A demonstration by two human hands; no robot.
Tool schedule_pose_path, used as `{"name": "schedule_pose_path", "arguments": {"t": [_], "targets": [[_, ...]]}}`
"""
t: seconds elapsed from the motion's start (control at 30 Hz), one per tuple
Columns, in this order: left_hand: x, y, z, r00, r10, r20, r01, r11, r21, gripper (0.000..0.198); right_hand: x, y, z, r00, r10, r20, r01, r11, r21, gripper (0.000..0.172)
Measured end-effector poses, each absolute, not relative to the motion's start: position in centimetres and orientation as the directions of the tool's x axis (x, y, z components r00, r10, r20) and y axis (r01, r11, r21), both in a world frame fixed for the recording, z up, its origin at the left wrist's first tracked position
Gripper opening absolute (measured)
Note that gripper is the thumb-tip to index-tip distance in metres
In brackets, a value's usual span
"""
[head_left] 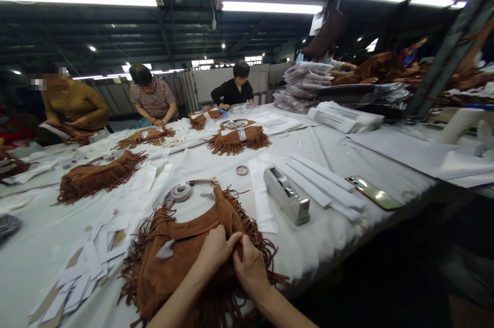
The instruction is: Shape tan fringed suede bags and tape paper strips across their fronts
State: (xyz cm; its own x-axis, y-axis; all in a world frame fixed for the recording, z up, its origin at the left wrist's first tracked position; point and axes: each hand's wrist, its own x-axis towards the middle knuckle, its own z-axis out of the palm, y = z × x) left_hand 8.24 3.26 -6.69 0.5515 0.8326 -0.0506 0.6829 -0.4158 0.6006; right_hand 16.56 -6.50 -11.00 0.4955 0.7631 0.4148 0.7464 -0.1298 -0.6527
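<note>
A brown suede handbag with long fringes (181, 253) lies on the white-covered table right in front of me. Over the bag's right part, my left hand (218, 248) is closed, its fingertips meeting those of the other hand. My right hand (250, 262) is closed too, pinching at the bag's fringed right edge; what lies between the fingers is hidden. A white wrapped tab (165, 250) hangs at the bag's zipper. The strap (200, 182) arches behind the bag, with a wrapped coil (179, 193) beside it.
A grey tape dispenser (286, 197), white paper strips (316, 184) and a phone (373, 193) lie to the right. Paper scraps (83, 269) spread at left. More fringed bags (100, 176) lie farther back, where several people work. A metal post (450, 45) rises at right.
</note>
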Motion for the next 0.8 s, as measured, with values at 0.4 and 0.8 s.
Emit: {"name": "schedule_pose_path", "arguments": {"t": [0.4, 0.8], "targets": [[7.6, 4.6, -11.3, 0.538, 0.843, -0.018, 0.361, -0.211, 0.908, 0.035, 17.5, -6.3, -10.6, 0.491, 0.823, 0.284, 0.580, -0.066, -0.812, 0.025], [6.6, 3.9, -11.0, 0.614, 0.784, -0.091, 0.082, 0.052, 0.995, 0.050, 19.0, -2.8, -8.5, 0.477, 0.866, -0.154, 0.266, -0.309, -0.913, 0.032]]}}
